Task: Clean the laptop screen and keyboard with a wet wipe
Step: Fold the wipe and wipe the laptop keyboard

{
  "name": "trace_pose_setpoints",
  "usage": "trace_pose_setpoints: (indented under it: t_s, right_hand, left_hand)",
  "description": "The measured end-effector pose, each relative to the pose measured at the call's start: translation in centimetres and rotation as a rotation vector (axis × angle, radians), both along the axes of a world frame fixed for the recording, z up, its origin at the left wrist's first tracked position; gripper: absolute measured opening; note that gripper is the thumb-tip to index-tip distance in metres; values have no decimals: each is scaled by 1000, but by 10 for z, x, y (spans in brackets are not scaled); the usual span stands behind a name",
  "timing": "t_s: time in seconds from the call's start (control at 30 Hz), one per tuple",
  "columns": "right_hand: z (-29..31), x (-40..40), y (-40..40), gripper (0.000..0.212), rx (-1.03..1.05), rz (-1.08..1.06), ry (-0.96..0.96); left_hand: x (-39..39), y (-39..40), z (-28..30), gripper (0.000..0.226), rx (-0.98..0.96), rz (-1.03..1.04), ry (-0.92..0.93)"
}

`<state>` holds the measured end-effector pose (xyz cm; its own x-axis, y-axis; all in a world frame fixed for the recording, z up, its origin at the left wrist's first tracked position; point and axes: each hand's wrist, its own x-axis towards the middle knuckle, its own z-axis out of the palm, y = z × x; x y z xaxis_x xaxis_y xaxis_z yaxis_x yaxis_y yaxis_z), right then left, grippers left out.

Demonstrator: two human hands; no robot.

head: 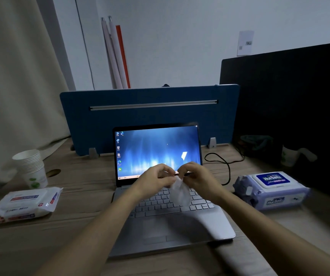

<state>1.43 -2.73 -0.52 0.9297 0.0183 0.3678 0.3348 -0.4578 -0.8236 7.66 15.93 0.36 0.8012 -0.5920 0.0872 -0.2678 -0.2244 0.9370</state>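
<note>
Silver laptop (172, 222) sits open on a wooden desk (80, 196), its blue screen (157, 150) lit. Above the keyboard (160, 204), 2 hands meet. The left hand (156, 180) and right hand (195, 179) each pinch the top of a white wet wipe (180, 193), which hangs down between them over the keys. A purple wipe pack (271, 189) lies to the right of the laptop, a white wipe pack (23, 204) to the left, with stacked paper cups (31, 166) behind it.

Wet wipe (179, 191) — blurred, keys beneath hidden
</note>
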Motion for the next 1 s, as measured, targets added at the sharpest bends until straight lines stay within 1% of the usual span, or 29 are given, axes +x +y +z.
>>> trace_pose_setpoints:
  t_s: [0.13,0.2,0.27,0.33,0.37,0.47,0.57,0.63,0.7,0.77,0.8,0.9,1.0]
  right_hand:
    - [1,-3,0,35,127,-3,52]
    - [1,-5,0,34,200,12,85]
    - [0,-6,0,26,229,29,103]
    - [-3,-8,1,14,274,39,127]
    - [-5,-8,1,13,299,41,140]
    - [-9,-9,2,28,346,17,250]
    - [-11,-9,1,26,401,50,368]
    - [-14,-9,1,24,402,70,390]
    - [-17,-10,2,20,392,84,372]
    - [-19,-10,1,12,383,78,317]
    - [-19,-10,0,12,363,59,282]
    - [-22,-7,-8,18,287,-37,191]
    - [-27,-2,-23,16,230,-182,168]
  left_hand:
    - [-2,1,1,19,-2,20,-11]
    - [-2,2,0,21,6,28,-10]
    - [-3,2,-2,22,22,27,-23]
    - [-5,1,-4,20,32,36,-47]
    - [-5,1,-5,18,34,52,-63]
    - [-8,0,-6,11,17,103,-116]
    - [-10,0,-5,7,-6,126,-142]
    - [-12,0,-6,8,-10,139,-153]
    - [-14,0,-8,10,-11,146,-142]
    - [-16,-1,-11,11,-18,140,-108]
    - [-17,-1,-13,11,-20,136,-81]
    - [-17,2,-17,12,-5,143,-31]
    - [-14,11,-20,12,97,175,-96]
